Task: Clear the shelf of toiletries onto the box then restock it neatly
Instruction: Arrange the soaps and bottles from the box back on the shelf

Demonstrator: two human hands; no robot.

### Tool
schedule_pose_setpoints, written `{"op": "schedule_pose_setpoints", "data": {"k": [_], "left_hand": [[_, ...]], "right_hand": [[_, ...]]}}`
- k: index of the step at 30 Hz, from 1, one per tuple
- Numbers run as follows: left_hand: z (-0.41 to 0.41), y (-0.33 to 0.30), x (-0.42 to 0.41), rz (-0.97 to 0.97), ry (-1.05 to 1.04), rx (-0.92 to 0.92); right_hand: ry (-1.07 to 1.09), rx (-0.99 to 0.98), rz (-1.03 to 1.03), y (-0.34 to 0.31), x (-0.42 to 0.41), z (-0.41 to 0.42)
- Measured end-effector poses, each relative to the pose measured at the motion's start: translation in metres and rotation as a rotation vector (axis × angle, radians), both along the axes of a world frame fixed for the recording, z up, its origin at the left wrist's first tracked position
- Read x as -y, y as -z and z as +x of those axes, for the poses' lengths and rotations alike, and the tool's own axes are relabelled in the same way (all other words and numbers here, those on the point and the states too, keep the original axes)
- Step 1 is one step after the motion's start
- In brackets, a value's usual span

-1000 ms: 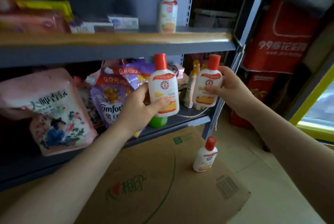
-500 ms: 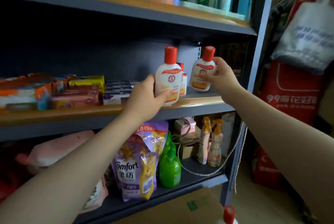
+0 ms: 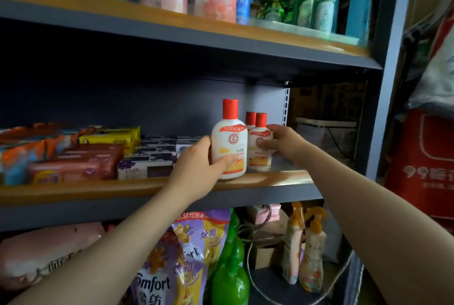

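Restocking looks to be the step in hand, judged from how things lie; two white lotion bottles with red caps are being set on the middle shelf (image 3: pixel 282 178) at its right end; the left hand (image 3: pixel 196 169) wraps the large bottle (image 3: pixel 229 147), thumb across the label, and the bottle's base appears to touch the wooden front lip; the right hand (image 3: pixel 282 142) grasps the small bottle (image 3: pixel 260 149) from its right side, fingers curled round the body, just behind and to the right of the large one; a third bottle (image 3: pixel 250 119) stands further back, only its red cap and shoulder showing; both forearms reach up and forward from below, wrists roughly level with the shelf edge.

The next move probably calls for loosening each grip only once the bases sit flat, then nudging the bottles into a tidy row with labels facing out; the large bottle sits close to the front edge, so it may need pushing back.

Soap packs (image 3: pixel 73 167) and a Lux box (image 3: pixel 145 169) lie to the left on the same shelf.
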State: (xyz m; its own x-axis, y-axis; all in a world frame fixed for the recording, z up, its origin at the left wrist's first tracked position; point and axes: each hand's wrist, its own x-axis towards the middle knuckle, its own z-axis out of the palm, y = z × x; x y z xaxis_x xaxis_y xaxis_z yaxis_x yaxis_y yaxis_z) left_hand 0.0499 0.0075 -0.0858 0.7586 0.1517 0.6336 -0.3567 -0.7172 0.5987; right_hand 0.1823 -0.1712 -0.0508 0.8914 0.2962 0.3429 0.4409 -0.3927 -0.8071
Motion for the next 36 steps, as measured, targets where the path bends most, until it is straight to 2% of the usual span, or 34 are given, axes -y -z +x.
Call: {"op": "schedule_pose_setpoints", "data": {"k": [3,5,7,8,11,13,17,21,24,30,36], "left_hand": [[0.004,-0.005,0.004,-0.048,0.035,0.01],[0.006,-0.009,0.006,-0.06,0.051,0.013],[0.01,-0.013,0.009,-0.051,0.063,0.022],[0.011,-0.015,0.01,-0.043,0.064,0.028],[0.016,-0.021,0.019,0.01,0.075,0.043],[0.017,-0.023,0.027,0.076,0.093,0.045],[0.018,-0.019,0.028,0.222,0.097,0.047],[0.011,-0.005,0.013,0.601,-0.096,-0.044],[0.007,0.007,0.01,0.772,-0.194,-0.058],[0.014,0.016,0.01,0.848,-0.212,0.069],[0.02,0.02,0.006,0.877,-0.188,0.129]], "right_hand": [[0.03,0.023,-0.078,0.0,0.0,0.0],[0.14,0.153,-0.138,-0.003,0.0,-0.008],[0.209,0.366,-0.05,-0.007,0.001,-0.025],[0.156,0.4,0.039,-0.009,0.003,-0.036],[-0.21,0.225,0.17,-0.01,0.003,-0.071],[-0.296,0.133,0.16,-0.005,0.003,-0.077],[-0.208,0.16,0.189,-0.002,0.007,-0.072],[-0.014,0.25,0.192,-0.002,0.023,-0.056],[0.04,0.219,0.159,0.001,0.029,-0.043],[-0.06,0.107,0.026,0.008,0.023,-0.026],[0.022,0.174,-0.183,0.004,0.017,-0.015]]}}
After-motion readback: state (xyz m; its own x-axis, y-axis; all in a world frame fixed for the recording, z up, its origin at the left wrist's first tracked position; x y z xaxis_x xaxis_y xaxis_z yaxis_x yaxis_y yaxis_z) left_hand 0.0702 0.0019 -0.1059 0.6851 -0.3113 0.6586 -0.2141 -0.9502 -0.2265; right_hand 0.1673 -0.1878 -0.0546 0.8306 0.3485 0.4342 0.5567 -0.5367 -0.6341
